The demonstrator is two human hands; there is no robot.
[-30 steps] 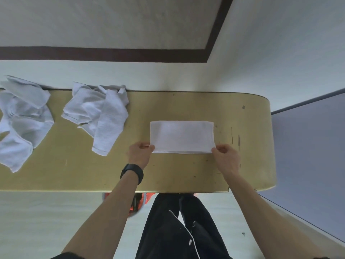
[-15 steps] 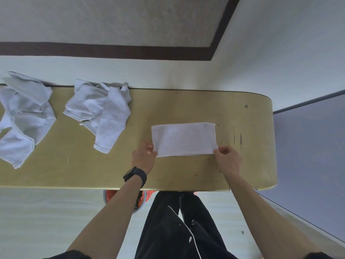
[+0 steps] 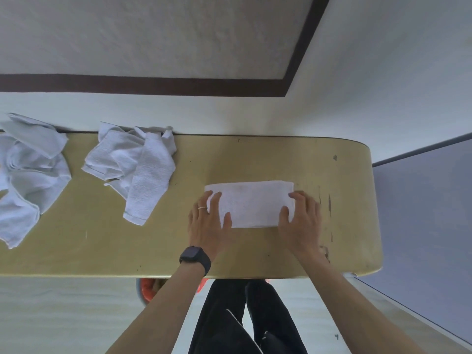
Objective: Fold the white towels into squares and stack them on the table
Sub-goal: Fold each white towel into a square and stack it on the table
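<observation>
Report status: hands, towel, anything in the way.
Left hand and right hand flat on folded towel ends. Rectangular, not square yet. Crumpled towels lie apart, leftward.

The left hand (image 3: pixel 207 224) and the right hand (image 3: pixel 301 221) no longer pinch the near corners of the folded towel (image 3: pixel 251 203); now both lie flat on its two ends with straight fingers

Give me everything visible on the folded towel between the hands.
The folded towel is white, terry-looking cloth in a flat rectangle, wider than deep, not yet a square. Edges look aligned, top unwrinkled. It lies flat on the yellowish table, right of centre, apart from the nearest crumpled towel to its left. The left hand rests straight fingers on its left end; the right hand presses its right end likewise.
</observation>
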